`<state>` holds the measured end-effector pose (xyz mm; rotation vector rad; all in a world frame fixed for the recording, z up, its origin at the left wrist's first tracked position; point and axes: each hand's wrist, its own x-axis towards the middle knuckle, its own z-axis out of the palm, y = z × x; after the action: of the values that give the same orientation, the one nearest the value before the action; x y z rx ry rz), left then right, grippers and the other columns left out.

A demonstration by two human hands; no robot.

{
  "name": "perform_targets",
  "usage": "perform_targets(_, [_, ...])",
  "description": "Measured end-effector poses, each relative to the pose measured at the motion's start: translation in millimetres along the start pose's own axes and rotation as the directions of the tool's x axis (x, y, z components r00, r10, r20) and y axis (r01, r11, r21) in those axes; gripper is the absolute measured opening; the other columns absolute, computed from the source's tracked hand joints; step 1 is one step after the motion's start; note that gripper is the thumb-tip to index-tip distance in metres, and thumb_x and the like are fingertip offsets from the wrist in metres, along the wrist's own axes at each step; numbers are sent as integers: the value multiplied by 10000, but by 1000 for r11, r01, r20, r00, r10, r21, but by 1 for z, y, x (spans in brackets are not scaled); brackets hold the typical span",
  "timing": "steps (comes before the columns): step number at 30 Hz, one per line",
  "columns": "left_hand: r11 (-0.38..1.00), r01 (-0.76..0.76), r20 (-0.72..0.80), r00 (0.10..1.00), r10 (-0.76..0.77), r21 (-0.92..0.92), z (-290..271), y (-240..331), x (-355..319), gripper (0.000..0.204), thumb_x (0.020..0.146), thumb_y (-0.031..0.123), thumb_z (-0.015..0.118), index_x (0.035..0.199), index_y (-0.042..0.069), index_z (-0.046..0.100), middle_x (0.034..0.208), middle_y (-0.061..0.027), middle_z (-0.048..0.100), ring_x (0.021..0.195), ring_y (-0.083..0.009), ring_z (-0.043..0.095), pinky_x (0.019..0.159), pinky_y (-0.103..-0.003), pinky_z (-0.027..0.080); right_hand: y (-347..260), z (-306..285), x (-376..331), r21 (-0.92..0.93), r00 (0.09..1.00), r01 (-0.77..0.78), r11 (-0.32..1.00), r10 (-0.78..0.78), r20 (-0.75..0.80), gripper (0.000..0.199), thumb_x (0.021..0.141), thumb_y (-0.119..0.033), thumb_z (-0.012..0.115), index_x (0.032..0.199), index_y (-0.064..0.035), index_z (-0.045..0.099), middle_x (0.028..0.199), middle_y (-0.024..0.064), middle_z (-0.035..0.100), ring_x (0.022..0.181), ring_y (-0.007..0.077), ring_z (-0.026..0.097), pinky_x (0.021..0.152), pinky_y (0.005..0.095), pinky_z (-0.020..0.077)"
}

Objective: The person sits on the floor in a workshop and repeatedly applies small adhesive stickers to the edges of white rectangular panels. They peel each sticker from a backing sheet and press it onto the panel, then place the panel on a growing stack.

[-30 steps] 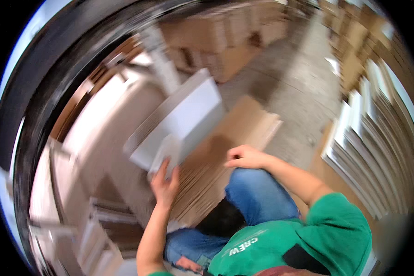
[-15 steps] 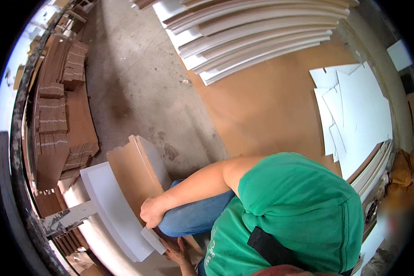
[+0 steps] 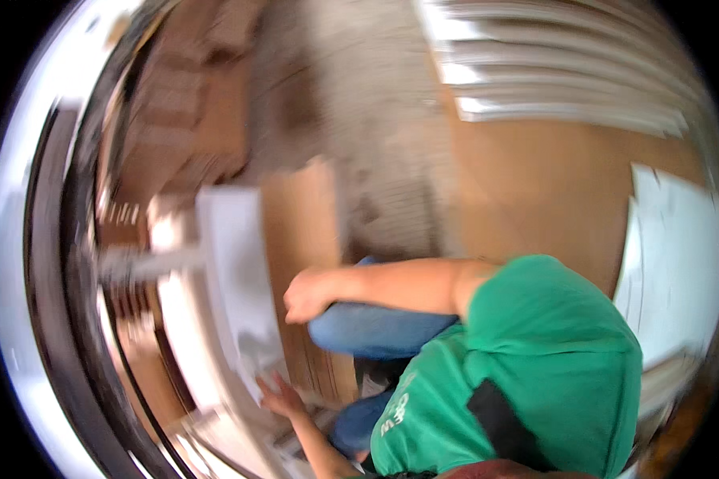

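Note:
My right hand (image 3: 310,295) is closed, its knuckles over the brown board stack (image 3: 299,231) beside my bent knee; whatever it may hold is hidden. Lower down, my left hand (image 3: 280,395) has its fingers spread, at the near end of the white panels (image 3: 236,263). Those panels lie along the left side of the brown stack. Nothing shows between the left fingers. Motion blurs the whole picture.
Brown cardboard bundles (image 3: 184,104) stand at the upper left, beside a dark metal post (image 3: 80,263). Long white-edged panels (image 3: 551,72) lie stacked at the upper right on a brown sheet (image 3: 535,184). Loose white sheets (image 3: 675,263) lie at the right.
The view has swung, shifting the surroundings rightward. A small white piece with markings, seen earlier between my hands, no longer shows. My left hand has moved apart from the right, its fingers spread.

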<state>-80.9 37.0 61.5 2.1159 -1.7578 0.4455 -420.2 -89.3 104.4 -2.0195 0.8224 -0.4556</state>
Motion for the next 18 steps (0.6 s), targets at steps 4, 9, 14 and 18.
perform_targets(4, [997,70,-231,971,-61,32,-21,40,40,451,809,270,605,1151,-11,522,991,-185,614,825,-285,612,739,-348,473,15,-6,32,-161,985,138,977,-120,121,406,857,-384,411,879,-41,626,913,176,597,929,345,527,793,407,423])
perform_targets(9, [988,71,-355,928,-117,-140,-50,15,6,420,731,223,646,1117,92,545,909,-183,598,862,-351,559,798,-430,416,26,9,25,-30,983,85,996,-79,167,184,726,-153,602,671,-4,510,636,77,505,644,237,486,594,359,394])
perform_targets(14, [909,333,-605,679,-416,-251,-82,1,-89,442,703,223,646,1087,41,524,873,-224,578,800,-362,549,766,-430,410,137,-22,4,-670,910,404,623,-345,229,514,845,-321,519,1257,-29,423,1302,165,402,1217,332,347,984,463,291])
perform_targets(18, [615,553,-387,481,-786,-562,-87,41,-112,447,705,226,642,1085,27,518,888,-220,579,811,-365,550,746,-413,433,180,-35,24,-393,977,162,905,-202,-62,387,798,-199,602,1132,-18,526,1131,175,517,1024,296,487,908,421,376])
